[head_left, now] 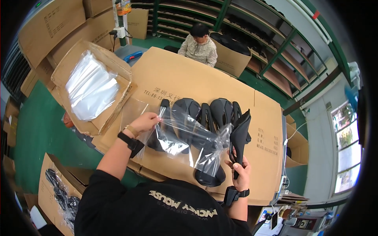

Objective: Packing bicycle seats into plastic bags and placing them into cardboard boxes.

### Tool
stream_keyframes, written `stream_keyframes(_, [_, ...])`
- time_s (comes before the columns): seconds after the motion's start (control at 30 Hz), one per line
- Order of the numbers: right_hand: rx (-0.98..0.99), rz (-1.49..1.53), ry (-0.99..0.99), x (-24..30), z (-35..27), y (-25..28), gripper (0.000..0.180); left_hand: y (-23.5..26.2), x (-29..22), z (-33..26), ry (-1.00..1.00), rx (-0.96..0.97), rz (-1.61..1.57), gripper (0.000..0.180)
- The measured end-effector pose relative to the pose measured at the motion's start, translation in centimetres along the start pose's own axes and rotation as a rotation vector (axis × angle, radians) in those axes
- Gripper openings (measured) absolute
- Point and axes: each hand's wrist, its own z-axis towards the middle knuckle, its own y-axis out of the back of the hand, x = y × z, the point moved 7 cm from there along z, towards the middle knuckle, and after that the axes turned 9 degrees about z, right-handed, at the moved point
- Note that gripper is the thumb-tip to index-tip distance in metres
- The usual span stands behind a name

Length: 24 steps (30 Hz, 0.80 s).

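saddles [185, 108] partly veiled by clear bag [185, 135], co-worker's hands hidden

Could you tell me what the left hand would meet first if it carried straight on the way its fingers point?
Probably the black saddles lying on the cardboard; the left hand already pinches the clear plastic bag, though depth is uncertain.

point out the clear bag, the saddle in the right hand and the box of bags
clear bag [185, 135], head view, its middle
black saddle [239, 135], head view, its side
box of bags [118, 67], head view, its far flap

saddles [204, 114] lie in a row on the cardboard sheet [177, 74], a box of bags [91, 88] to their left, a person [199, 45] behind, possibly seated.
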Motion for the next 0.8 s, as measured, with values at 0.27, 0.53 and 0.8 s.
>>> stream_keyframes(0.27, [0.304,0.031,-0.284,-0.5,-1.4,-6.5,0.062,-4.0,-11.8,-6.3,-0.021,0.256,-0.694,0.010])
stream_keyframes(0.53, [0.758,-0.152,-0.209,0.3,-2.7,-14.0,0.071,-5.8,-17.7,-9.0,-0.315,0.129,-0.422,0.010])
stream_keyframes(0.8, [0.401,-0.105,-0.323,1.1,-2.1,-10.5,0.055,-4.4,-16.3,-9.2,-0.327,0.008,-0.408,0.019])
